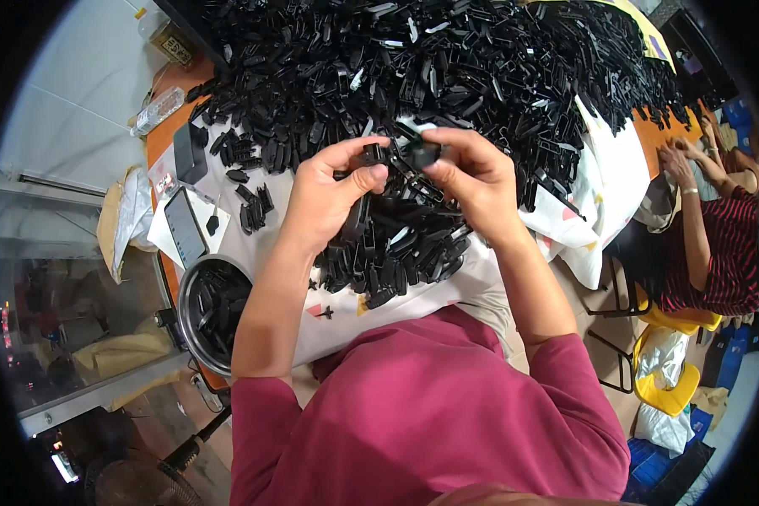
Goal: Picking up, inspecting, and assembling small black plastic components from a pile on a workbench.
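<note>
Over a near heap of small black plastic parts [396, 261], my two hands are raised close together. Between thumb and fingertips, my left hand [331, 187] pinches a small black plastic part [373, 154]. A second black plastic part [426, 155], somewhat blurred, is gripped in my right hand [479, 181]. The two parts are side by side with a narrow gap or overlap; I cannot tell if they touch. Their exact kind is too small to make out. A much larger pile of like black parts [413, 67] spreads beyond my hands.
A metal bowl [196, 361] of black parts stands at left, near a phone [185, 226] and a dark box [189, 153]. Bottles lie or stand far left: a clear bottle [158, 110] and an amber bottle [167, 40]. At right another person [708, 244] sits near yellow chairs [666, 384].
</note>
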A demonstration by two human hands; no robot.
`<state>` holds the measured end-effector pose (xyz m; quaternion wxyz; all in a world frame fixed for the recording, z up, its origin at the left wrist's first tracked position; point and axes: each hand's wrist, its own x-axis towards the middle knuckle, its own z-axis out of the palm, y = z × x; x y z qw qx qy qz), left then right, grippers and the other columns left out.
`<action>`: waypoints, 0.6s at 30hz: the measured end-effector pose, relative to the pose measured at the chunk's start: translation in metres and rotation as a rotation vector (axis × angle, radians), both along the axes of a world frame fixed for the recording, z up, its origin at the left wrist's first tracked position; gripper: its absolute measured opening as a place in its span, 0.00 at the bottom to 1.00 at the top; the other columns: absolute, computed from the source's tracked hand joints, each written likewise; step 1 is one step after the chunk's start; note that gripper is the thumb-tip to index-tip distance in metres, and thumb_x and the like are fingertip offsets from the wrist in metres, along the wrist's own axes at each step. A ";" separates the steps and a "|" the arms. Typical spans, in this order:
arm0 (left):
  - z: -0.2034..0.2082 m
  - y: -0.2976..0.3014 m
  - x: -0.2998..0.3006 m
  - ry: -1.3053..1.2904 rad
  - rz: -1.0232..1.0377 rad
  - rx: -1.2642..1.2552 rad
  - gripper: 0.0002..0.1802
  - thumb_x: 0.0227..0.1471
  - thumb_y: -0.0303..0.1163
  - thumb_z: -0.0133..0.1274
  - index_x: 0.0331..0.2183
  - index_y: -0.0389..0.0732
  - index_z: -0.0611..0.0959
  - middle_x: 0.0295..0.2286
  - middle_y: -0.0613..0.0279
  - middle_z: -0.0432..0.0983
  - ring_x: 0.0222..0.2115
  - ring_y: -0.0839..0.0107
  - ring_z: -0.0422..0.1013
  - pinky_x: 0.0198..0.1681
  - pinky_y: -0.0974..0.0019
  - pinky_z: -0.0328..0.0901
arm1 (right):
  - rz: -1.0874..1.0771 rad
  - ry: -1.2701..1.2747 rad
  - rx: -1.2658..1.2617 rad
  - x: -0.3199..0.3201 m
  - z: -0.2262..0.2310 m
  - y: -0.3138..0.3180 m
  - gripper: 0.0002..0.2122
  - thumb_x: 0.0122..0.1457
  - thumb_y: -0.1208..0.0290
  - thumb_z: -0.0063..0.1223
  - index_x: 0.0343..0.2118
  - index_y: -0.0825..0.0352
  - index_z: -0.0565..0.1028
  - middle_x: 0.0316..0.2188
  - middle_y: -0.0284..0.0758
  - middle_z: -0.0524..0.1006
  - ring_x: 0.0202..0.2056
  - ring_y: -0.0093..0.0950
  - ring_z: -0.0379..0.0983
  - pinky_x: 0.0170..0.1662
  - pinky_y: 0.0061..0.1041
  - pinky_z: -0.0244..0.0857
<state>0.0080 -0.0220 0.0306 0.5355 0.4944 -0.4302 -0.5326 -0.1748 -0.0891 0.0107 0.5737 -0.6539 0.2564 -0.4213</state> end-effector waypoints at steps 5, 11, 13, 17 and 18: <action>-0.005 0.007 -0.001 -0.415 0.096 -0.255 0.15 0.44 0.30 0.57 0.36 0.36 0.78 0.31 0.64 0.72 0.32 0.78 0.66 0.37 0.74 0.62 | 0.108 -0.243 0.061 0.004 0.010 0.010 0.11 0.51 0.84 0.46 0.38 0.70 0.69 0.35 0.36 0.69 0.33 0.20 0.69 0.28 0.15 0.66; 0.008 0.014 -0.014 -0.245 0.154 -0.223 0.17 0.38 0.26 0.60 0.36 0.36 0.78 0.27 0.63 0.73 0.28 0.76 0.69 0.34 0.75 0.64 | -0.006 0.026 -0.222 0.002 0.025 0.022 0.14 0.51 0.81 0.50 0.42 0.70 0.68 0.33 0.36 0.72 0.29 0.21 0.69 0.33 0.17 0.64; 0.007 0.015 -0.011 -0.332 0.132 -0.269 0.17 0.38 0.26 0.60 0.35 0.36 0.79 0.27 0.62 0.73 0.29 0.76 0.69 0.34 0.75 0.64 | 0.015 0.131 -0.331 -0.006 0.027 0.016 0.13 0.50 0.81 0.51 0.40 0.71 0.69 0.32 0.36 0.73 0.29 0.21 0.68 0.32 0.18 0.64; 0.007 0.012 -0.008 -0.480 0.100 -0.407 0.18 0.37 0.25 0.61 0.35 0.36 0.79 0.30 0.68 0.72 0.26 0.82 0.62 0.30 0.80 0.58 | -0.037 0.163 -0.645 -0.004 0.024 0.006 0.13 0.45 0.81 0.54 0.37 0.71 0.72 0.30 0.39 0.74 0.26 0.26 0.69 0.29 0.20 0.62; 0.007 0.012 -0.010 -0.479 0.099 -0.407 0.18 0.37 0.25 0.61 0.35 0.36 0.79 0.30 0.68 0.72 0.26 0.82 0.62 0.30 0.80 0.58 | -0.069 0.146 -0.770 -0.003 0.024 0.005 0.14 0.44 0.82 0.54 0.37 0.71 0.72 0.29 0.39 0.74 0.25 0.28 0.69 0.29 0.21 0.62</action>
